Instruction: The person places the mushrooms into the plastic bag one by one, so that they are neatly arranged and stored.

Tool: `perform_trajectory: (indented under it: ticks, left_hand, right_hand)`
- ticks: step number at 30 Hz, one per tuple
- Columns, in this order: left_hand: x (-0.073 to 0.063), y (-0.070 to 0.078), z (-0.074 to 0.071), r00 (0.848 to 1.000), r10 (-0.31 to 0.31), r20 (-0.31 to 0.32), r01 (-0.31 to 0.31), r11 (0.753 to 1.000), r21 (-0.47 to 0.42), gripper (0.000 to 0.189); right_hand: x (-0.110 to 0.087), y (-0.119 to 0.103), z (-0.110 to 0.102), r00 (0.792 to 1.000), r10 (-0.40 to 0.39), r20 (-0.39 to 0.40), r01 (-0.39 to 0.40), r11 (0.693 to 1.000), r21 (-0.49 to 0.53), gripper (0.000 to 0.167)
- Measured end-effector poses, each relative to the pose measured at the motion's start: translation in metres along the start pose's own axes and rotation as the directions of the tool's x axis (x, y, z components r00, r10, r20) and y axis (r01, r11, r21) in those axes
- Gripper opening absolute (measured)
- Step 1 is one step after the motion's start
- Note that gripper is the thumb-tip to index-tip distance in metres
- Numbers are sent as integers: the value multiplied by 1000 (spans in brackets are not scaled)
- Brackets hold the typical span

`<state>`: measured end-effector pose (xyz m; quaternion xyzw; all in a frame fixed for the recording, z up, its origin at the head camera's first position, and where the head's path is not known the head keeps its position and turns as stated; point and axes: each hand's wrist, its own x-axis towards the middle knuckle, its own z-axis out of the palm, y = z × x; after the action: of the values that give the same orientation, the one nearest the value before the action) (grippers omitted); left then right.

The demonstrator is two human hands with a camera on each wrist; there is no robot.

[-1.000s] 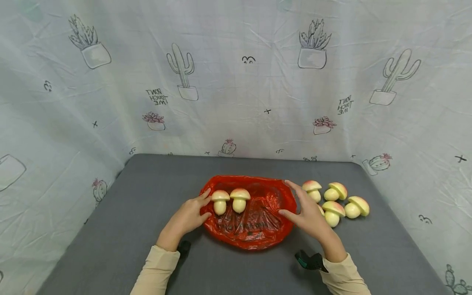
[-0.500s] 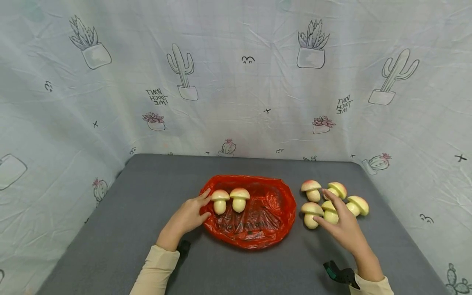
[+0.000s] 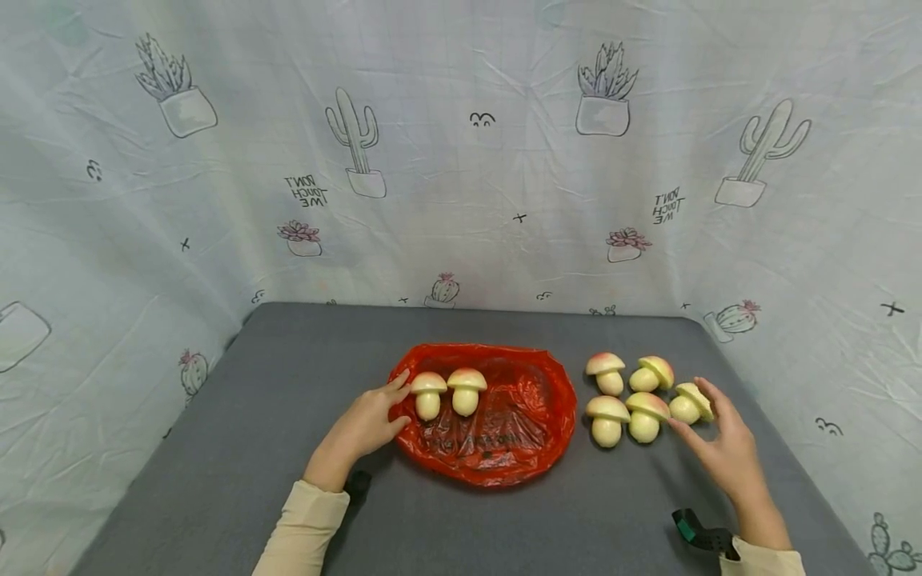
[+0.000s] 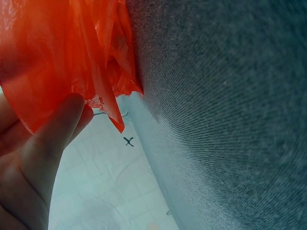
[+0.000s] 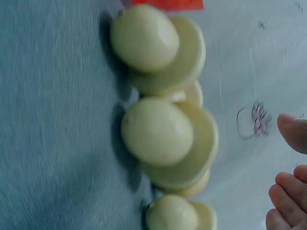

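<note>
A red plastic bag [image 3: 484, 468] lies spread out on the grey table with its mouth upward. Inside it, toward the left, are two toy mushrooms [image 3: 428, 406] [image 3: 465, 400] with pale stems and reddish caps. My left hand [image 3: 366, 420] pinches the bag's left rim; the left wrist view shows the thumb [image 4: 60, 122] against the red plastic. Several more toy mushrooms [image 3: 644, 428] lie right of the bag. My right hand [image 3: 731, 452] hovers with thumb and fingers spread around the rightmost mushroom [image 3: 686, 406], holding nothing; in the right wrist view the fingers stay apart from the mushrooms [image 5: 158, 132].
The grey tabletop [image 3: 302, 360] extends on both sides of the bag. A white curtain [image 3: 446, 160] printed with cacti hangs behind and beside the table. A dark wrist camera mount [image 3: 702, 534] sits beneath my right wrist.
My right hand has moved right from the bag's right rim, across the loose mushrooms, to the rightmost one. My left hand has stayed at the bag's left rim.
</note>
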<state>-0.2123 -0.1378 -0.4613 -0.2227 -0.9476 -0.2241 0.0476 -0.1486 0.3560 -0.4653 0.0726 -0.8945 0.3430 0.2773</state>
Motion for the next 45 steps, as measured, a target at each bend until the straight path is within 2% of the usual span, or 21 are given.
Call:
perform_trajectory:
  ticks: [4, 9, 20, 31, 45]
  left_hand:
    - [1, 0, 0, 1000, 6, -1, -6, 1000, 1, 52]
    - [3, 0, -1, 1000, 12, -8, -12, 1000, 2, 52]
    - [1, 1, -2, 1000, -1, -4, 1, 1000, 8, 52]
    - [-2, 2, 1, 1000, -16, 9, 16, 1000, -1, 52]
    - [-3, 2, 2, 1000, -14, -12, 14, 1000, 6, 52]
  right_hand:
    - [2, 17, -2, 998, 62, 0, -62, 998, -28, 74]
    - [4, 32, -2, 988, 147, 41, -144, 988, -59, 77]
    - [8, 62, 2, 967, 220, 129, -211, 974, -82, 89]
    - [11, 71, 7, 960, 224, 168, -212, 973, -88, 92]
    - [14, 77, 14, 972, 196, 126, -186, 979, -88, 87]
